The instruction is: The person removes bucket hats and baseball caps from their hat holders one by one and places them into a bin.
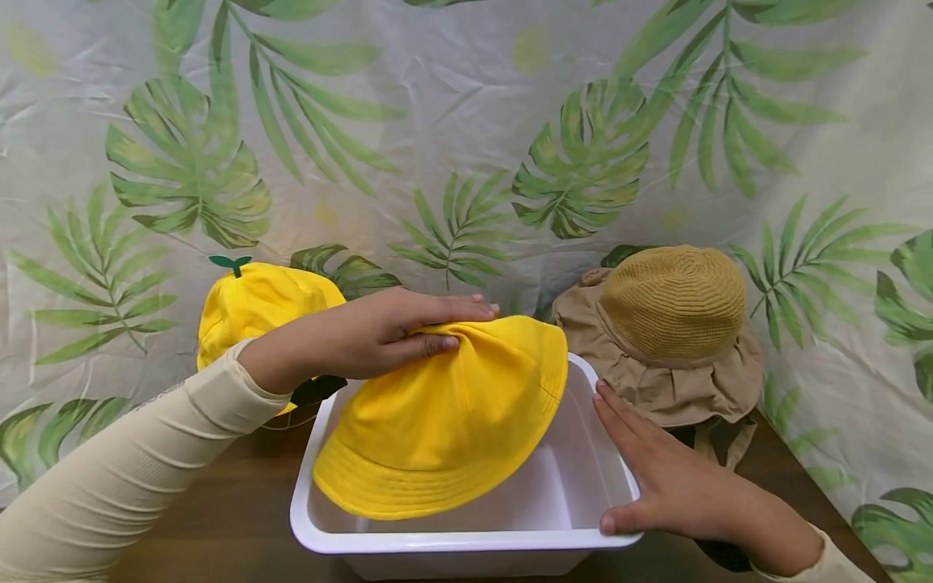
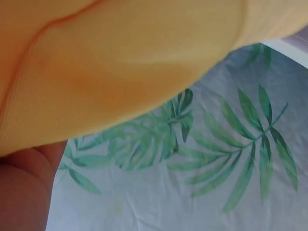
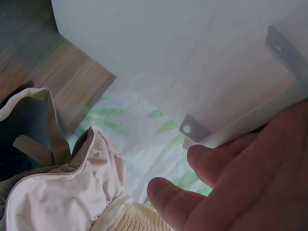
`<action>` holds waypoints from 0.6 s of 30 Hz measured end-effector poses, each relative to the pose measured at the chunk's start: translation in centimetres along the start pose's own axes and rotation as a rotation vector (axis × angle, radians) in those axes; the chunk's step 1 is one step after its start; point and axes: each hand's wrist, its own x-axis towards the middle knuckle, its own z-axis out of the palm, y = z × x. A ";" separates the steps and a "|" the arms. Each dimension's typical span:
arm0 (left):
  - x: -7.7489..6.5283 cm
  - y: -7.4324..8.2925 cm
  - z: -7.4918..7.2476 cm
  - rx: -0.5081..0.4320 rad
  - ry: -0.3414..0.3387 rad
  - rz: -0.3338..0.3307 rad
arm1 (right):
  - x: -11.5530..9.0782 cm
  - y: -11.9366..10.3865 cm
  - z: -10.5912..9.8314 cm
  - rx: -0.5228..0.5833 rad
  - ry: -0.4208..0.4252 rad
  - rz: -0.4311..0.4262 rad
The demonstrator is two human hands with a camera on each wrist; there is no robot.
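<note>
In the head view my left hand (image 1: 389, 328) pinches the crown of a yellow bucket hat (image 1: 452, 421) between thumb and fingers. The hat is tilted over a white plastic bin (image 1: 466, 541), its stitched brim slanting down to the left. Its yellow cloth (image 2: 120, 72) fills the top of the left wrist view. My right hand (image 1: 666, 478) rests on the bin's right side, fingers fairly straight at the side rim and thumb on the front corner. From the right wrist, the hand (image 3: 250, 178) shows along the outer side of the bin (image 3: 144, 43).
A second yellow hat (image 1: 251, 312) with a green sprout on top stands behind the left forearm. To the right of the bin is a tan hat (image 1: 674, 304) with a woven crown and ruffled cloth brim. Leaf-printed cloth (image 1: 452, 121) hangs behind the dark wooden table (image 1: 219, 502).
</note>
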 end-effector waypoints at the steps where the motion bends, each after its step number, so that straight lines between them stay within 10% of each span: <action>1: 0.0 0.0 0.2 -0.003 -0.007 0.011 | 0.0 0.0 0.0 0.000 0.003 -0.003; 18: 0.7 1.2 2.9 -0.078 -0.166 0.116 | 0.3 -0.2 -0.1 0.021 0.012 -0.018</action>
